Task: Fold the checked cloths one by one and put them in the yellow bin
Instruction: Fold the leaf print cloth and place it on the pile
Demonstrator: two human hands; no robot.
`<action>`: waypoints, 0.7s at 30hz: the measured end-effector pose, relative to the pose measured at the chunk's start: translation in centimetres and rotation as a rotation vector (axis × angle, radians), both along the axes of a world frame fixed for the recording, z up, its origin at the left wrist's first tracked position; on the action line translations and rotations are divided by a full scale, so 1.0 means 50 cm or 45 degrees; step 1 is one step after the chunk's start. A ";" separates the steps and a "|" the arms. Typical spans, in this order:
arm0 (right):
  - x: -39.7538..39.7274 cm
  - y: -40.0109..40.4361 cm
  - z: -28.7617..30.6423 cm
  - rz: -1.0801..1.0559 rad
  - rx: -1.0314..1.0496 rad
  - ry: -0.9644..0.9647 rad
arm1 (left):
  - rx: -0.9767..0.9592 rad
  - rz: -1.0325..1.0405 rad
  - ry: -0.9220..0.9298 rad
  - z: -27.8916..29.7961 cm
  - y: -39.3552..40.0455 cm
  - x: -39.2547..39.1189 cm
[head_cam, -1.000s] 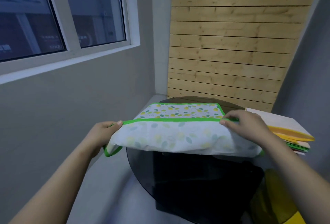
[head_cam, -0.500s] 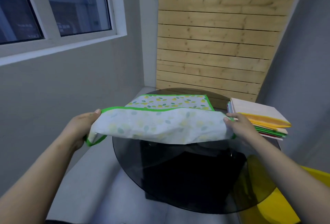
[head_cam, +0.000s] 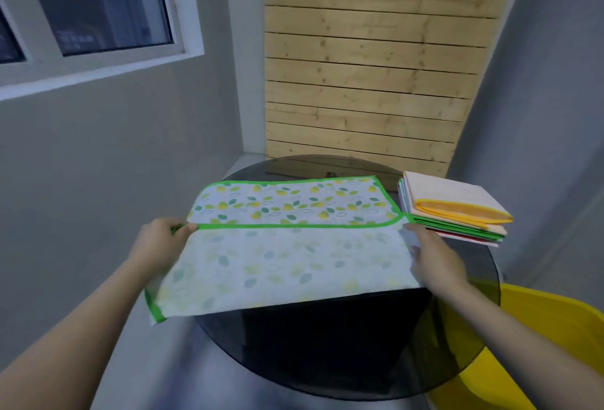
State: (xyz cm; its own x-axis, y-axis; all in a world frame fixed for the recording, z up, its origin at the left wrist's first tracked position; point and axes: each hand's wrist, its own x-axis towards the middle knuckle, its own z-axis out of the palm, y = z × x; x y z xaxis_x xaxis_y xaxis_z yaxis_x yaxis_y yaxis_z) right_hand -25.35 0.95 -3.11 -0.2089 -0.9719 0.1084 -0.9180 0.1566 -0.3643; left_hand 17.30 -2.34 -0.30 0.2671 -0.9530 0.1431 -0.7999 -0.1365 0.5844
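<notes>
Glass table (head_cam: 327, 360): cloth (head_cam: 287, 265) half-folded; yellow bin (head_cam: 539, 328) cut off.

Round dark glass table (head_cam: 327, 360): leaf-print cloth (head_cam: 294, 203) across middle, stack of folded cloths (head_cam: 454, 210) at right edge.

Cloth stack (head_cam: 454, 210) beside right hand (head_cam: 434, 262)
</notes>
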 end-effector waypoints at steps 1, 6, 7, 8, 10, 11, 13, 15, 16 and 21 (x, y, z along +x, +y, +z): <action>0.000 -0.003 -0.003 -0.013 0.000 0.027 | -0.001 -0.009 -0.014 -0.012 -0.005 0.000; 0.006 -0.009 -0.013 -0.081 -0.026 0.148 | -0.099 -0.008 -0.027 -0.051 -0.020 -0.003; 0.008 -0.011 -0.014 -0.087 -0.022 0.172 | -0.097 0.004 -0.015 -0.054 -0.020 -0.002; 0.010 -0.011 -0.013 -0.087 -0.018 0.187 | -0.083 0.019 0.002 -0.054 -0.019 -0.002; 0.012 -0.013 -0.013 -0.078 -0.015 0.208 | -0.044 0.061 0.070 -0.051 -0.014 0.000; 0.013 -0.013 -0.012 -0.074 -0.012 0.222 | -0.028 0.079 0.123 -0.048 -0.012 0.001; 0.015 -0.010 -0.011 -0.065 -0.002 0.255 | -0.013 0.116 0.218 -0.044 -0.006 0.001; 0.017 -0.008 -0.010 -0.062 0.004 0.282 | -0.001 0.151 0.239 -0.042 -0.002 0.002; 0.018 -0.007 -0.008 -0.059 0.002 0.289 | 0.016 0.165 0.235 -0.042 0.001 0.002; 0.020 -0.002 -0.006 -0.039 -0.112 0.451 | 0.117 0.204 0.318 -0.039 0.020 0.004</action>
